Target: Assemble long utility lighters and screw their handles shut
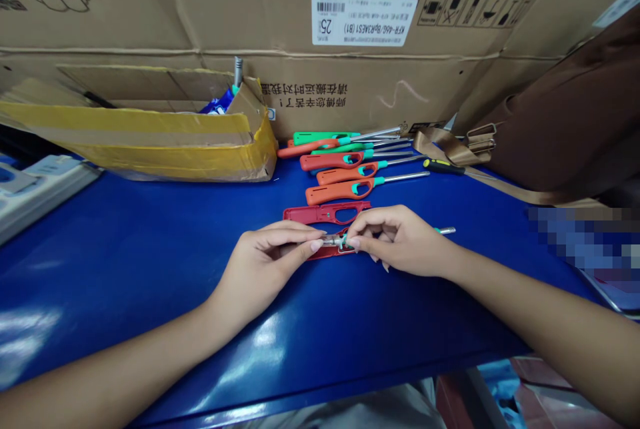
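My left hand (pixel 265 259) pinches a small clear fuel tank (pixel 329 240) between thumb and fingers. Right against it, the closed fingertips of my right hand (pixel 407 242) hold a teal trigger piece (pixel 343 240). Both parts are at a red lighter half-shell (pixel 324 253), which my fingers partly cover; whether they are seated in it I cannot tell. A metal tube tip (pixel 447 230) with a bit of teal sticks out beyond my right hand. Just behind my hands lies another red half-shell (pixel 303 214), inner side up.
Several long-nosed lighters, among them an orange one (pixel 340 190), lie in a row behind. At left stand a yellow-taped carton (pixel 200 156) and a power strip (pixel 50 179). A screwdriver (pixel 443 166), a tan strap (pixel 520 196) and a brown bag (pixel 560 109) are at right. Large cardboard (pixel 225 9) closes the back.
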Demonstrator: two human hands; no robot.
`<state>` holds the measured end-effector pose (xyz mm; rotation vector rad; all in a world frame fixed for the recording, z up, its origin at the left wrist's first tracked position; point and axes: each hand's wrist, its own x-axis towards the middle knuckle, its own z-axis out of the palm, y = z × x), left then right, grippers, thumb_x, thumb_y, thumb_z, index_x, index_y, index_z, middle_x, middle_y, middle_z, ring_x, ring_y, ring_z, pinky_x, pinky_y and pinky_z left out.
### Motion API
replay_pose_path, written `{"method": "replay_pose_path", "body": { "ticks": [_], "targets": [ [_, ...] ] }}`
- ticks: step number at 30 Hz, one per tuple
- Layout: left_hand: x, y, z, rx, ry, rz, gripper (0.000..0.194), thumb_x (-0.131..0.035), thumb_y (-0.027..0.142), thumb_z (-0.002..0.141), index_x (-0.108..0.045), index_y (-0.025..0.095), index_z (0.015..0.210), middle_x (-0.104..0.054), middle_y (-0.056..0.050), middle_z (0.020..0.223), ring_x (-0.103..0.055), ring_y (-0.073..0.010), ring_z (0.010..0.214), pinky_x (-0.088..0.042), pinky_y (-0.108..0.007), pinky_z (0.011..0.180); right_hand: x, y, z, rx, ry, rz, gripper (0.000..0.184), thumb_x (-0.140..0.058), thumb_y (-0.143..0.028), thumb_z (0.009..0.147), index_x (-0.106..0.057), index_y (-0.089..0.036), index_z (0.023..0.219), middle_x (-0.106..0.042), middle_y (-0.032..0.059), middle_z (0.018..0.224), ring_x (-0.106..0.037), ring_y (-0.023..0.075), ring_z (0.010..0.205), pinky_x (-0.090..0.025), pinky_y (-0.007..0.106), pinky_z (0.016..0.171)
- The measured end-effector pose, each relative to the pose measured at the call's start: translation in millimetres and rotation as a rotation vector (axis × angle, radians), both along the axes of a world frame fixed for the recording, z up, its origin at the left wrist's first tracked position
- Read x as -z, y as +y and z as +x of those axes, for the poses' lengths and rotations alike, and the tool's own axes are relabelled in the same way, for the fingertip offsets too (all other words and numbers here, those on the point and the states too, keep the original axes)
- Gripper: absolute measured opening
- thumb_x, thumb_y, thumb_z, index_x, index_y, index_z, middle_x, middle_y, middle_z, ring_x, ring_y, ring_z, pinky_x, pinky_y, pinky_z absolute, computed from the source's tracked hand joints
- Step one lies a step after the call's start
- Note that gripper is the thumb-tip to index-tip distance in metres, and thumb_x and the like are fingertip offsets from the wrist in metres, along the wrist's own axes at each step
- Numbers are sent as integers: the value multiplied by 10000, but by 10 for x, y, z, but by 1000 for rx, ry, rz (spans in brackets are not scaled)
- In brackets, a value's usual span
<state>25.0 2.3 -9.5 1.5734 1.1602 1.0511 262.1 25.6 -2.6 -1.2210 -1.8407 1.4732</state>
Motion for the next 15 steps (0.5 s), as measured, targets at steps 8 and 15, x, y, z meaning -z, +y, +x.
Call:
{"method": "replay_pose_path", "body": {
  "ticks": [8,15],
  "targets": [
    [-23,2,9,-21,0,-43,90,-782,277,812,-843,253,874,-812,-39,936,-755,-190,884,-613,-275,846,-16,-9,-21,9,5,-15,223,-694,-368,872,-698,-145,867,-540,-42,601,-491,68,471,-399,189,413],
    [4,8,17,-20,-4,-26,89,-784,275,816,-841,241,875,-813,-33,930,-756,-168,862,-608,-239,828,-46,-5,-57,21,10,34,181,-681,-312,863,-703,-133,843,-539,-47,582,-462,58,450,-349,195,406]
  ]
}}
